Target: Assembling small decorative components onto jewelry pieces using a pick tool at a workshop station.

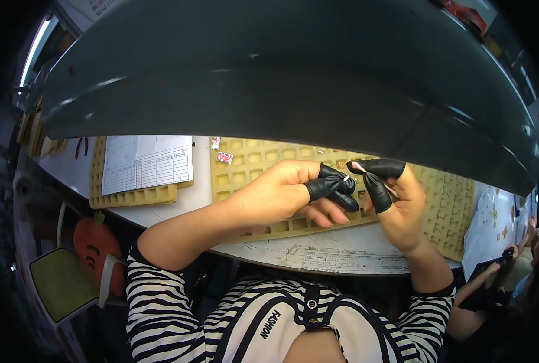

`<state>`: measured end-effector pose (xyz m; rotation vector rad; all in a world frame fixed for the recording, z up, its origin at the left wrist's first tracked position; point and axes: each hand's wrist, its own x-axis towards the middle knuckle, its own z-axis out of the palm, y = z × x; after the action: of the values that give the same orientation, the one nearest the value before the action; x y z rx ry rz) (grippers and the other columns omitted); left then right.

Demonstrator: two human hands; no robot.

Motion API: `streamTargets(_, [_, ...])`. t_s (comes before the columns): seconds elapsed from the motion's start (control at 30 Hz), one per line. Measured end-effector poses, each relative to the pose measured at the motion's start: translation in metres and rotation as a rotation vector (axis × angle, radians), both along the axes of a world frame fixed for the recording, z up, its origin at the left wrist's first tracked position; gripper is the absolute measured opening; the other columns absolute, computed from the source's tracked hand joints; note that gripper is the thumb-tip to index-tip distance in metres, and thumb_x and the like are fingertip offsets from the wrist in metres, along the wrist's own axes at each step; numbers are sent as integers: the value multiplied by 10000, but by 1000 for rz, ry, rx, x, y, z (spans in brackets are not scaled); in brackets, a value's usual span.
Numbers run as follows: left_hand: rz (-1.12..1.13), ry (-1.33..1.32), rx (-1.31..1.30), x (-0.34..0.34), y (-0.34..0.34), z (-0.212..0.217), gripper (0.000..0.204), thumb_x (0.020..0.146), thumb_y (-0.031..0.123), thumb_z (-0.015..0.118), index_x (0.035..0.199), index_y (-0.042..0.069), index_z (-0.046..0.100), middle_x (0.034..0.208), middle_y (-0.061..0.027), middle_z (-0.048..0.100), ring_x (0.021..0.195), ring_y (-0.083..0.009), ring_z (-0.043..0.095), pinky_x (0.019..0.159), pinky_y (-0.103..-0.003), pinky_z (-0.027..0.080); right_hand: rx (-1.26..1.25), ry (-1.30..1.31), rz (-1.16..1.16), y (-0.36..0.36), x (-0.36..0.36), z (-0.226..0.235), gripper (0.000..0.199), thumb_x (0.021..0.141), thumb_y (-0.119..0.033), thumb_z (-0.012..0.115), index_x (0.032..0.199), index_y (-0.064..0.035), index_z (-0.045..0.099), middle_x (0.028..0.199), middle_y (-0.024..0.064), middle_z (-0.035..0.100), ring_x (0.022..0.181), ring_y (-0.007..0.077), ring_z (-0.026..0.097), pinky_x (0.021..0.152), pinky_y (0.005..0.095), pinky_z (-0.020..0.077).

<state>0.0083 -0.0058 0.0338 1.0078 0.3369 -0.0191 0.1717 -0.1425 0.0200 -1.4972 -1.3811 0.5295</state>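
Note:
Black finger cots cover the thumb and some fingers of both my hands. My left hand pinches a tiny pale piece, too small to name, between thumb and fingertips; its lower fingers are loosely curled. Close beside it, my right hand grips a cotton swab with a pinkish tip, and its thin stick runs down past the thumb. The swab tip and the pale piece are a little apart. Both hands are over a yellow tray with rows of square pockets, some holding small shiny pieces.
A dark grey hood spans the space above the hands. At left, a printed form lies on another yellow tray. Two small red-and-white cards rest on the main tray. Another person's arm is at right; a chair stands at lower left.

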Motion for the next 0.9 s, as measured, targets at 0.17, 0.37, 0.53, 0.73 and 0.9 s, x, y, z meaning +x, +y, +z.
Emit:
streamTargets(0.17, [-27, 18, -87, 0, 1, 0, 249, 914, 70, 362, 1049, -78, 510, 981, -175, 584, 868, -234, 632, 711, -267, 546, -27, 109, 13, -2, 1, -11, 256, 893, -31, 457, 1141, 29, 438, 979, 112, 607, 604, 51, 502, 534, 160, 405])
streamTargets(0.37, [-44, -3, -182, -1, 2, -4, 272, 923, 160, 432, 1046, -71, 503, 997, -184, 591, 848, -252, 638, 677, -281, 549, 24, 49, 28, 0, -1, -2, 192, 863, 2, 496, 1051, 39, 488, 937, 108, 615, 665, 85, 563, 589, 199, 469])
streamTargets(0.53, [-38, -1, -208, 0, 2, -3, 269, 921, 149, 431, 1051, -76, 501, 975, -186, 589, 836, -261, 639, 669, -286, 552, 84, -220, 79, 3, 0, 8, 131, 794, 34, 566, 923, 26, 590, 846, 92, 609, 709, 137, 583, 621, 239, 461])
streamTargets(0.73, [-29, 38, -130, -1, 2, -6, 264, 919, 164, 451, 1044, -56, 523, 935, -166, 590, 821, -236, 642, 667, -267, 550, 91, -264, 15, 5, -3, 8, 157, 744, 86, 569, 886, 25, 599, 800, 96, 590, 717, 191, 578, 645, 261, 452])
streamTargets(0.9, [-10, 28, -119, 0, 3, -6, 260, 921, 130, 420, 1065, -67, 510, 972, -197, 581, 855, -272, 633, 689, -292, 555, 157, -330, 87, 6, -2, 9, 153, 751, 59, 580, 898, 23, 605, 780, 93, 580, 665, 161, 548, 594, 250, 429])
